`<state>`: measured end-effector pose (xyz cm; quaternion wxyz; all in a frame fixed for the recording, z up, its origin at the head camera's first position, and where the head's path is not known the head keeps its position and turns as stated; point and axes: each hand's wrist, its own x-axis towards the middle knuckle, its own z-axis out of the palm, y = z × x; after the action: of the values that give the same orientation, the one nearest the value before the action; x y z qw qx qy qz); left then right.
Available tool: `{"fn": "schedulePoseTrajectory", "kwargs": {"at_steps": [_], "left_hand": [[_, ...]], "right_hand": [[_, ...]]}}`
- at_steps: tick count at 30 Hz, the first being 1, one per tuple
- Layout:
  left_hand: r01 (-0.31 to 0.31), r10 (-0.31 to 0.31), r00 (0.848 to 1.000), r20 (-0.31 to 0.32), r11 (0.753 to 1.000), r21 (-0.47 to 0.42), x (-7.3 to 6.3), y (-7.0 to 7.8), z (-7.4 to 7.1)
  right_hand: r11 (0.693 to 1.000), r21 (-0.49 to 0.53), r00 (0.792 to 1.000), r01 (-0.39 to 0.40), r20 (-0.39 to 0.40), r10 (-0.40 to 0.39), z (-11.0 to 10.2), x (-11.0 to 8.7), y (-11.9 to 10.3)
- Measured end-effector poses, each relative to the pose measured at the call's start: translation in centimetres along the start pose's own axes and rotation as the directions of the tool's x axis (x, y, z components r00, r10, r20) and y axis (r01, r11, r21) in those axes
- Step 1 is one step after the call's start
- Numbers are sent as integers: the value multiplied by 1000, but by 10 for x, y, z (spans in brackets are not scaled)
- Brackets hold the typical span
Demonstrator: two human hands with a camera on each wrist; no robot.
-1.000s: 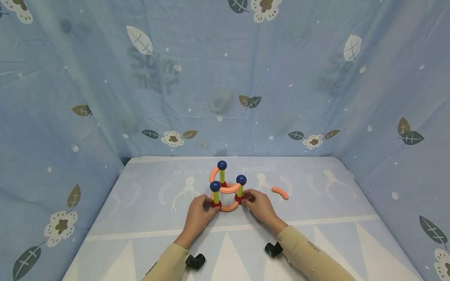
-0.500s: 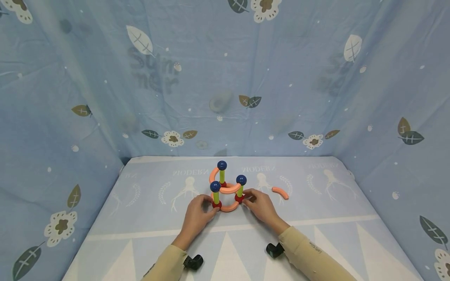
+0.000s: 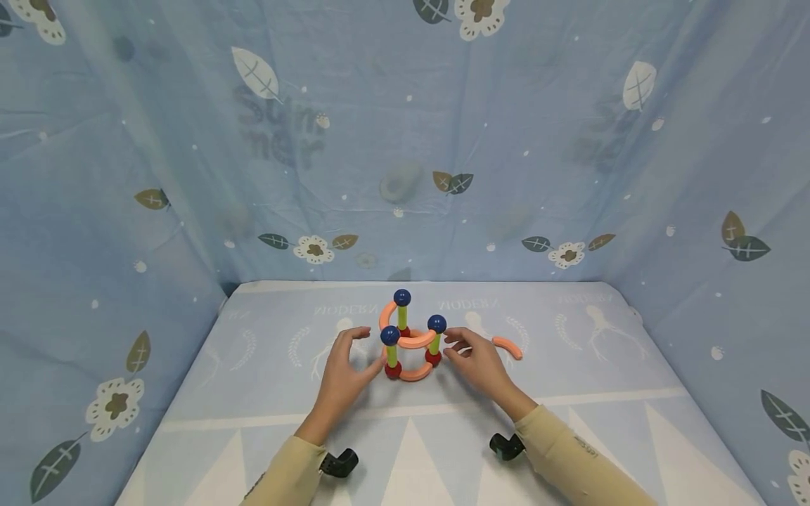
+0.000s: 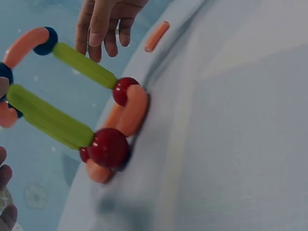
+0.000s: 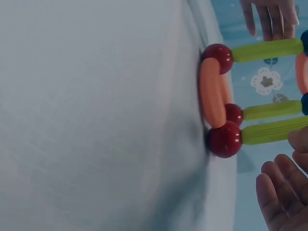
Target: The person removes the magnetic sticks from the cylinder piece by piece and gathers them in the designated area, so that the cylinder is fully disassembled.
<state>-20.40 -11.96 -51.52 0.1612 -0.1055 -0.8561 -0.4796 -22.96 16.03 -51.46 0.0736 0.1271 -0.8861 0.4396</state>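
Observation:
A magnetic ball-and-rod frame (image 3: 392,356) stands between my hands. Three lime-green rods (image 4: 53,115) rise from red balls (image 5: 225,139) joined by curved orange rods (image 5: 211,94). Blue balls (image 3: 436,323) cap the green rods, and two curved orange rods link them at the top. My left hand (image 3: 342,379) is beside the front-left post, thumb and fingers spread apart, thumb tip near the post. My right hand (image 3: 484,365) is next to the right post with fingers loosely bent; its thumb overlaps a green rod in the right wrist view.
One loose curved orange rod (image 3: 508,347) lies on the patterned tabletop (image 3: 253,393), just right of my right hand. Blue printed cloth (image 3: 405,140) walls off the back and both sides. A black camera mount sits at each wrist.
My left hand has let go of the front-left red ball, with its fingers spreading and lifting. The right hand's fingers have come off the right red ball and risen slightly. The frame stays standing.

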Motion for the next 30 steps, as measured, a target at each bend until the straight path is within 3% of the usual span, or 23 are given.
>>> {"fn": "schedulePoseTrajectory", "kwargs": {"at_steps": [8, 13, 22, 30], "left_hand": [[-127, 127, 992, -12, 992, 1, 11, 21, -6], [-208, 208, 978, 14, 978, -15, 19, 33, -2], [-344, 339, 931, 138, 939, 19, 31, 41, 13], [-433, 428, 893, 137, 901, 12, 33, 43, 21]], "right_hand": [[994, 82, 997, 77, 11, -78, -13, 6, -18], [985, 106, 990, 133, 24, -136, -18, 9, -24], [970, 119, 977, 210, 24, -214, -20, 15, -30], [970, 118, 976, 212, 31, -217, -19, 18, -31]]}}
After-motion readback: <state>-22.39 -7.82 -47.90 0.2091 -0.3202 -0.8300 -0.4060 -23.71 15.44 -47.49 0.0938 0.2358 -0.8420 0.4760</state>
